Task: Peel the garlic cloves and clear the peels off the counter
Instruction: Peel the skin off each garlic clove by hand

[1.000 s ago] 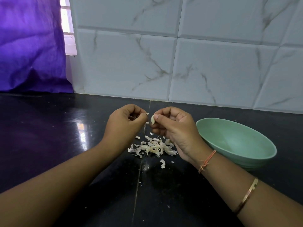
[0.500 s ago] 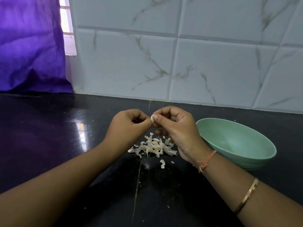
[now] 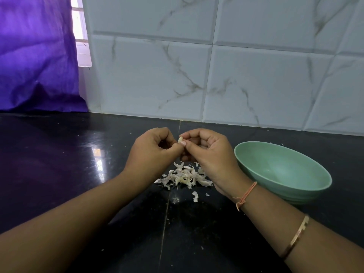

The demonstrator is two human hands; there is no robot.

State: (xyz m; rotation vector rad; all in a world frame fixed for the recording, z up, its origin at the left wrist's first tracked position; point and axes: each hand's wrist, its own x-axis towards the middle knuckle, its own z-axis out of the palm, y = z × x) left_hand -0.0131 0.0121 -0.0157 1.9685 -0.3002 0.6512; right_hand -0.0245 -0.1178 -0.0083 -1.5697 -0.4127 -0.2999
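**A:** What sits farthest left of the pile of peels [image 3: 185, 177]?

**B:** A purple curtain [image 3: 35, 56], well away from the pile, hanging down to the glossy black bench [image 3: 59, 164]. A strip of bright window [image 3: 78, 26] shows at the curtain's edge.

**A:** And closer in?

**B:** The left hand [image 3: 149, 152], raised just above and behind the pile's left side. Its fingers are curled in tight, with thumb and forefinger pinching at a garlic clove [image 3: 180, 139]. I cannot tell whether they have the flesh or only a bit of skin.

**A:** Where is the clove itself?

**B:** In the air directly above the pile's far edge, held between the two hands with only its pale tip showing.

**A:** The other hand?

**B:** The right hand [image 3: 208, 154] is above the pile's right side. Its fingers are curled too, and thumb and forefinger nip the clove from the opposite side. The two thumbs touch.

**A:** Anything loose?

**B:** One stray peel [image 3: 195, 196] lies just in front of the pile, with small flecks around it.

**A:** Further right?

**B:** A green bowl [image 3: 275, 170] stands near the pile's right side, and no contents are visible inside it. The right wrist wears an orange thread [image 3: 246, 194], with a metal bangle [image 3: 295, 235] further up the forearm. A marbled tile wall [image 3: 236, 75] rises behind the pile.
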